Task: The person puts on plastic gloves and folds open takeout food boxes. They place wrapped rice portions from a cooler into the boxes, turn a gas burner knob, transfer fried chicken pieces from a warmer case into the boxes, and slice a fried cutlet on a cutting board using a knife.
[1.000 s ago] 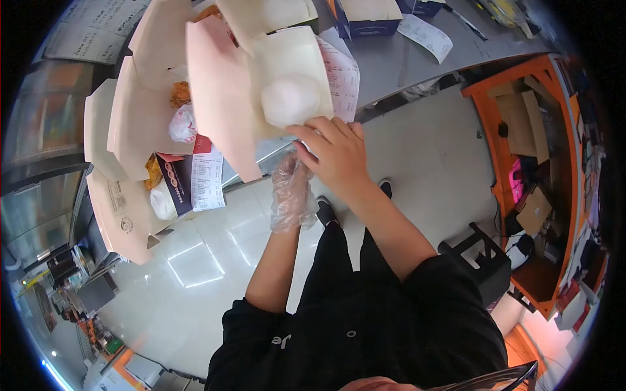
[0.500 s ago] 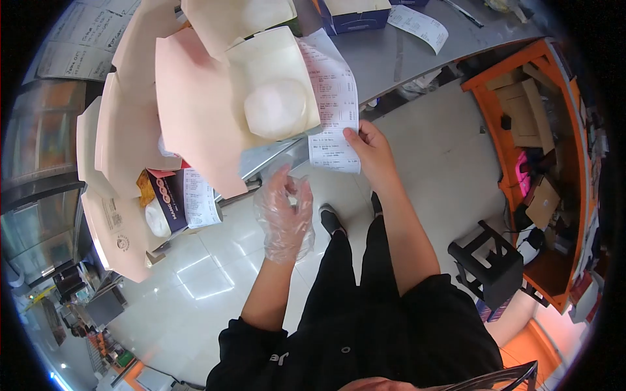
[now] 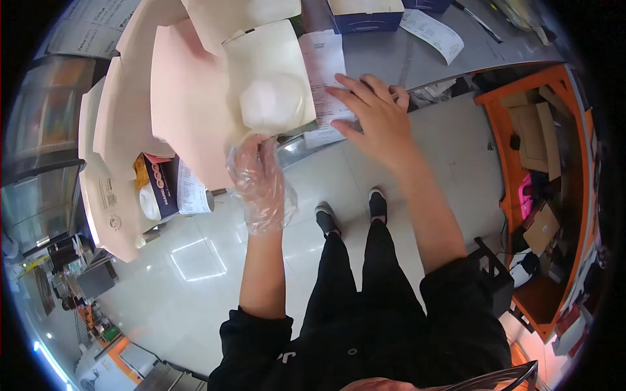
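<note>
My left hand [image 3: 257, 176], in a clear plastic glove, is at the front edge of an open pale box [image 3: 277, 55]; its fingertips touch the edge, and whether they grip it is unclear. A white rounded mound [image 3: 272, 103], apparently wrapped, sits in that box. Bare and spread, my right hand [image 3: 378, 117] is over a long printed receipt [image 3: 325, 62] lying beside the box, with nothing in its fingers. Farther left, a dark box [image 3: 162, 186] has a receipt [image 3: 192, 189] on its side and a white mound [image 3: 149, 201] next to it.
More open pink-lined boxes [image 3: 134, 104] stand at the left. Dark blue boxes [image 3: 366, 19], another receipt [image 3: 433, 34] and a pen [image 3: 478, 21] are on the grey counter [image 3: 391, 55]. An orange shelf [image 3: 490, 124] and a black stool [image 3: 495, 277] stand at the right.
My right hand has let go of the receipt's lower end and moved up over it, fingers spread. My left hand has moved up and left to the box's front edge.
</note>
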Demonstrator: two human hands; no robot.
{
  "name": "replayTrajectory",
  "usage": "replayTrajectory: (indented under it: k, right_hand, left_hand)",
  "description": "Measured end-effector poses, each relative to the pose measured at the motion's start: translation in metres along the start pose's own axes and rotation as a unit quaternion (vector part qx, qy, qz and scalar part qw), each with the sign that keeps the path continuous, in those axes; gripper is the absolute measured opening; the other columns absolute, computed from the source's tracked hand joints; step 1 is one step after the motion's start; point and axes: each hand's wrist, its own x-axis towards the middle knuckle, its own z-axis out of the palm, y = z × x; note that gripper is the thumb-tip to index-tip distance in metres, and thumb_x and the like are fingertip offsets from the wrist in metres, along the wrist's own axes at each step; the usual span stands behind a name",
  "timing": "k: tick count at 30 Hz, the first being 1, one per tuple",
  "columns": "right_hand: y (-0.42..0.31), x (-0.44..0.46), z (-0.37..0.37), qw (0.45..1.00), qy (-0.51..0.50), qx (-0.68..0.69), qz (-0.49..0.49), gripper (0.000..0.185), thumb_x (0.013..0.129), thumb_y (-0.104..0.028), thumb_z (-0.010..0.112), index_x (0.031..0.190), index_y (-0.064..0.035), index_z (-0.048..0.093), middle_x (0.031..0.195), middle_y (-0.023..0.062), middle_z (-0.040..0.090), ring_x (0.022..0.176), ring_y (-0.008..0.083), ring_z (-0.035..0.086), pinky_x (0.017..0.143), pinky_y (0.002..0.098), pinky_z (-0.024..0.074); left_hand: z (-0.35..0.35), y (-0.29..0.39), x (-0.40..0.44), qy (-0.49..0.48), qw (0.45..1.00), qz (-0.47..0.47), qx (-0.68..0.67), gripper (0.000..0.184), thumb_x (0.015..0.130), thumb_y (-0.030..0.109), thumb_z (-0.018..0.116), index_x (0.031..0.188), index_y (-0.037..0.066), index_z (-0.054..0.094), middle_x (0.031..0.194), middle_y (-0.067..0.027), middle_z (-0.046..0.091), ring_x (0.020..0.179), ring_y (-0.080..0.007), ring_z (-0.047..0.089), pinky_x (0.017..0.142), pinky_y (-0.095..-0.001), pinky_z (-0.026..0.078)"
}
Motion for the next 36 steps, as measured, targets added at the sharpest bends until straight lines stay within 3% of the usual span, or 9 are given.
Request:
replayTrajectory:
  k: [12, 22, 23, 25, 26, 27, 29, 30, 36]
  right_hand:
    - [0.011, -0.001, 0.003, 0.997, -0.058, 0.025, -0.045, 0.045, 0.075, -0.025, 0.064, 0.119, -0.0217, 0.052, 0.139, -0.0063, 0.038, 0.121, 0.0277, 0.033, 0.096, 0.0463, 0.0177]
    - [-0.017, -0.057, 0.053, 0.95, 0.137, 0.265, 0.087, 0.046, 0.076, -0.019, 0.066, 0.119, -0.0102, 0.051, 0.128, 0.008, 0.044, 0.117, 0.025, 0.04, 0.097, 0.0421, 0.0279]
    - [-0.022, -0.062, 0.069, 0.869, 0.186, 0.436, 0.144, 0.042, 0.079, -0.016, 0.065, 0.117, -0.0056, 0.052, 0.123, 0.0095, 0.047, 0.114, 0.0221, 0.044, 0.097, 0.0381, 0.0311]
    - [-0.02, -0.072, 0.108, 0.817, 0.176, 0.523, 0.168, 0.036, 0.081, -0.015, 0.064, 0.114, -0.0028, 0.053, 0.117, 0.0088, 0.052, 0.108, 0.0188, 0.047, 0.094, 0.0342, 0.0345]
    - [-0.019, -0.074, 0.122, 0.747, 0.159, 0.616, 0.194, 0.031, 0.084, -0.013, 0.063, 0.111, 0.0, 0.055, 0.111, 0.0081, 0.056, 0.103, 0.0155, 0.051, 0.091, 0.0302, 0.0379]
    - [-0.024, -0.078, 0.128, 0.752, 0.16, 0.61, 0.194, 0.031, 0.084, -0.013, 0.063, 0.111, 0.0, 0.055, 0.111, 0.0081, 0.056, 0.103, 0.0155, 0.051, 0.091, 0.0302, 0.0379]
    - [-0.039, -0.092, 0.137, 0.771, 0.163, 0.544, 0.29, 0.026, 0.086, -0.014, 0.061, 0.107, 0.0001, 0.057, 0.098, 0.0045, 0.061, 0.092, 0.0114, 0.055, 0.083, 0.0264, 0.0422]
    - [-0.042, -0.1, 0.144, 0.771, 0.164, 0.54, 0.294, 0.026, 0.086, -0.014, 0.061, 0.107, 0.0001, 0.057, 0.098, 0.0045, 0.061, 0.092, 0.0114, 0.055, 0.083, 0.0264, 0.0422]
    - [-0.059, -0.14, 0.159, 0.759, 0.161, 0.536, 0.332, 0.025, 0.089, -0.018, 0.058, 0.106, 0.0001, 0.058, 0.101, 0.0045, 0.062, 0.089, 0.0102, 0.057, 0.08, 0.026, 0.0446]
  left_hand:
    - [-0.007, 0.028, -0.011, -0.016, 0.996, 0.003, 0.092, 0.03, 0.08, 0.011, 0.064, 0.109, 0.003, 0.056, 0.082, -0.0136, 0.06, 0.073, -0.0289, 0.058, 0.068, -0.0372, 0.046]
    - [-0.242, -0.081, -0.331, -0.377, 0.923, -0.078, 0.029, 0.043, 0.086, 0.017, 0.054, 0.127, 0.011, 0.046, 0.09, -0.014, 0.062, 0.068, -0.0302, 0.058, 0.061, -0.0412, 0.049]
    - [-0.284, -0.108, -0.398, -0.509, 0.791, -0.339, 0.018, 0.043, 0.089, 0.021, 0.051, 0.129, 0.006, 0.042, 0.112, -0.0191, 0.057, 0.095, -0.0354, 0.057, 0.085, -0.0434, 0.045]
    - [-0.362, -0.174, -0.563, -0.513, 0.583, -0.627, 0.052, 0.047, 0.086, 0.012, 0.051, 0.131, 0.014, 0.04, 0.097, -0.0119, 0.058, 0.077, -0.023, 0.058, 0.072, -0.0353, 0.05]
    - [-0.407, -0.159, -0.594, -0.182, 0.561, -0.774, -0.232, 0.038, 0.089, 0.023, 0.047, 0.127, 0.015, 0.045, 0.096, -0.0045, 0.057, 0.086, -0.0166, 0.054, 0.083, -0.035, 0.046]
    - [-0.419, -0.191, -0.577, -0.064, 0.29, -0.93, -0.218, 0.041, 0.09, 0.039, 0.038, 0.121, 0.014, 0.048, 0.106, -0.0045, 0.055, 0.104, -0.0302, 0.049, 0.092, -0.0514, 0.038]
    - [-0.461, -0.208, -0.598, -0.447, 0.194, -0.665, -0.567, 0.04, 0.094, 0.038, 0.029, 0.118, 0.013, 0.049, 0.114, -0.0054, 0.055, 0.104, -0.0285, 0.05, 0.086, -0.0483, 0.042]
    - [-0.47, -0.193, -0.614, -0.499, 0.38, -0.744, -0.23, 0.037, 0.092, 0.032, 0.034, 0.12, 0.012, 0.048, 0.111, -0.0061, 0.057, 0.097, -0.0266, 0.053, 0.082, -0.0448, 0.044]
    - [-0.348, -0.185, -0.553, -0.387, 0.51, -0.765, -0.07, 0.042, 0.085, 0.013, 0.05, 0.127, 0.012, 0.045, 0.096, -0.0081, 0.063, 0.075, -0.0174, 0.059, 0.065, -0.0294, 0.047]
